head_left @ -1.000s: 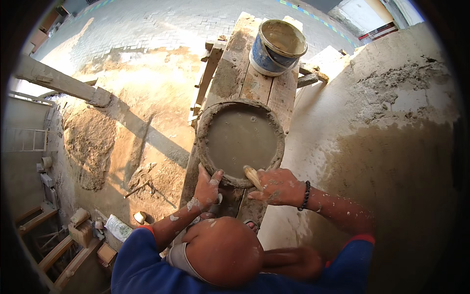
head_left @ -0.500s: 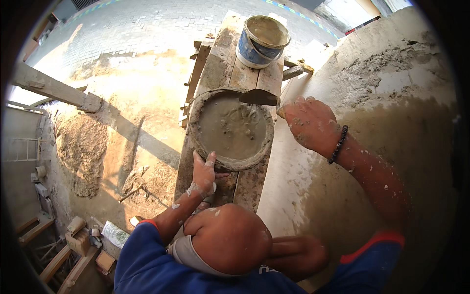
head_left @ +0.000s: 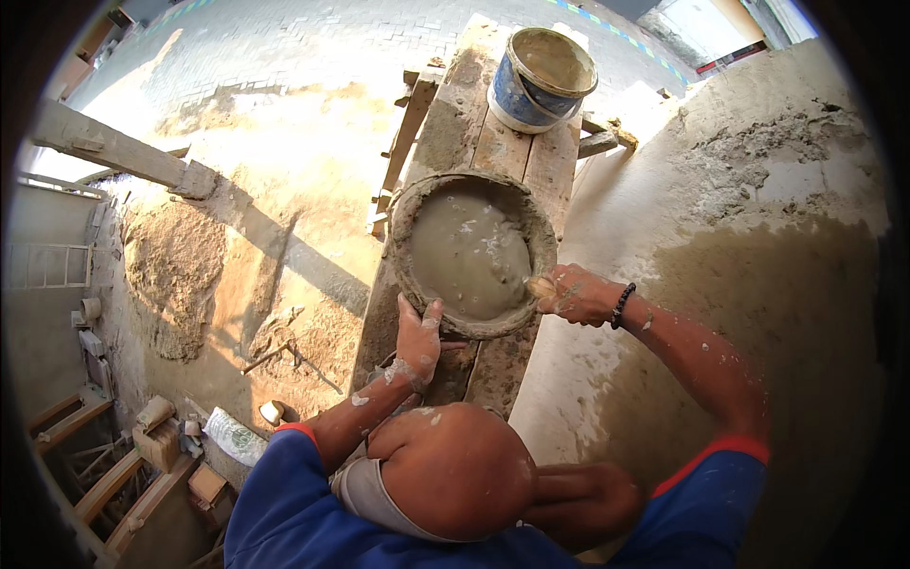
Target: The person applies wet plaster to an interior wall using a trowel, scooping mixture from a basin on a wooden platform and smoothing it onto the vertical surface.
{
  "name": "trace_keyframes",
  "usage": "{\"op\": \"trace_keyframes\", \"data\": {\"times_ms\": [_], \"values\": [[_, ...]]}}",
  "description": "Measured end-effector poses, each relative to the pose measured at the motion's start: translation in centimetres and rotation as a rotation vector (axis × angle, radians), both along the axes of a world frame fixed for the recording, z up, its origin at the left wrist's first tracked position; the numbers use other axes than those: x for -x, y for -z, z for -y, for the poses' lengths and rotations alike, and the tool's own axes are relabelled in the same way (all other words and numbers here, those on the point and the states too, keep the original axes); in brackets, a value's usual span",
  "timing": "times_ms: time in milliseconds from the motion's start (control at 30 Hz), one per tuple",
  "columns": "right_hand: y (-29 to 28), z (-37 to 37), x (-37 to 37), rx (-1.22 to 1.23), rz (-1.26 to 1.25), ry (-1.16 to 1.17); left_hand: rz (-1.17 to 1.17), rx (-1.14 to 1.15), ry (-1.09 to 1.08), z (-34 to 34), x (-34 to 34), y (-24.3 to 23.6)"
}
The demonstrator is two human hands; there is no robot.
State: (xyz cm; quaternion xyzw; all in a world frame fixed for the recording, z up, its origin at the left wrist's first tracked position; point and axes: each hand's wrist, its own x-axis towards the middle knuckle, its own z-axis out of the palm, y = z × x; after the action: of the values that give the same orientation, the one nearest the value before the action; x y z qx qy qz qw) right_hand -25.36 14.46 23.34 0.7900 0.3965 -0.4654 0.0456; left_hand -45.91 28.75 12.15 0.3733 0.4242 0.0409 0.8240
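A rough plastered wall (head_left: 758, 218) rises to the right of the mortar pan (head_left: 471, 254), its lower part darker and damp-looking. The pan sits on a plank platform (head_left: 493, 142) of worn boards that runs away from the person, high above the sandy ground (head_left: 237, 218) seen far below to the pan's left. The pan is round, crusted with dried mortar along its rim, and holds smooth grey wet mortar. Beyond the pan, at the far end of the boards, stands a blue bucket (head_left: 540, 81) with a mortar-smeared rim. The person's left hand (head_left: 417, 341), splashed with mortar, rests on the pan's near rim with the fingers laid flat and slightly spread over the edge. The right hand (head_left: 573, 294), wearing a dark bead bracelet (head_left: 621, 305) at the wrist, is closed around a pale tool handle (head_left: 540, 286) at the pan's right rim; the tool's blade is hidden.
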Motion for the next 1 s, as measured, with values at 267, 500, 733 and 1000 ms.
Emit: {"op": "trace_keyframes", "data": {"times_ms": [267, 500, 733, 1000], "values": [[1.8, 1.0, 2.8, 0.08, -0.313, 0.592, 0.061, 0.011, 0.046, -0.2, 0.7, 1.5], [-1.2, 2.4, 2.9, -0.109, -0.311, 0.707, 0.007, 0.014, 0.073, -0.8, 0.5, 0.2], [-3.9, 2.5, 2.6, -0.306, 0.262, 0.097, -0.004, -0.004, 0.088, -0.6, 0.8, 1.0], [0.1, 2.4, 5.2, -0.344, 0.542, -0.151, 0.039, 0.053, 0.096, -0.6, 0.5, -0.1]]}}
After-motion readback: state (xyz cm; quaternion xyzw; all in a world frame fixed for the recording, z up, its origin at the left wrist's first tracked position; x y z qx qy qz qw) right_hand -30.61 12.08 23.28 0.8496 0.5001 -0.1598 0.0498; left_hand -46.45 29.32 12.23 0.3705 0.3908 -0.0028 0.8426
